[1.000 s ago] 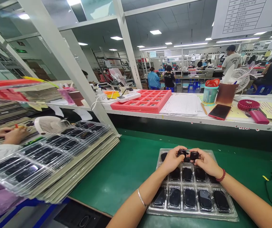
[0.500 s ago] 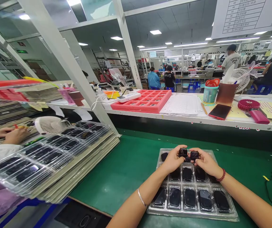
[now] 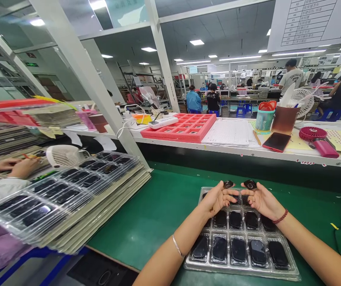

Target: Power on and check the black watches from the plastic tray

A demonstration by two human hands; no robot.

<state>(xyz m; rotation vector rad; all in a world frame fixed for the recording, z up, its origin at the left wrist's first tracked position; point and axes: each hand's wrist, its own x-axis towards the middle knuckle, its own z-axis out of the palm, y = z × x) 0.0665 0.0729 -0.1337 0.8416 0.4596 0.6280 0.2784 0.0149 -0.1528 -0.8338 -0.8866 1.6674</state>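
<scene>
My left hand (image 3: pixel 218 198) pinches a small black watch-like device (image 3: pixel 228 184) between thumb and fingers, seen nearly edge-on. In my right hand (image 3: pixel 261 200) is a second black watch-like device (image 3: pixel 250 184), its round-marked face turned toward me. Both hands are raised over the far part of a clear plastic tray (image 3: pixel 241 268), a small gap between them. Black rounded pieces (image 3: pixel 238 249) sit in the tray's compartments, several to a row. My hands and wrists cover parts of the far rows.
Stacked trays of black pieces (image 3: pixel 69 196) stand at left, beside a co-worker's hands (image 3: pixel 21 167) and a white fan (image 3: pixel 64 156). A shelf along the back bears a red foam tray (image 3: pixel 176 137), papers (image 3: pixel 228 133), a phone (image 3: pixel 276 142) and a pink handheld fan (image 3: pixel 325 147). A slanted post (image 3: pixel 99 83) rises at left.
Both hands have turned the devices over, tilting them so different sides show. The hands have risen slightly and moved a little apart. The tray has stayed in place.
</scene>
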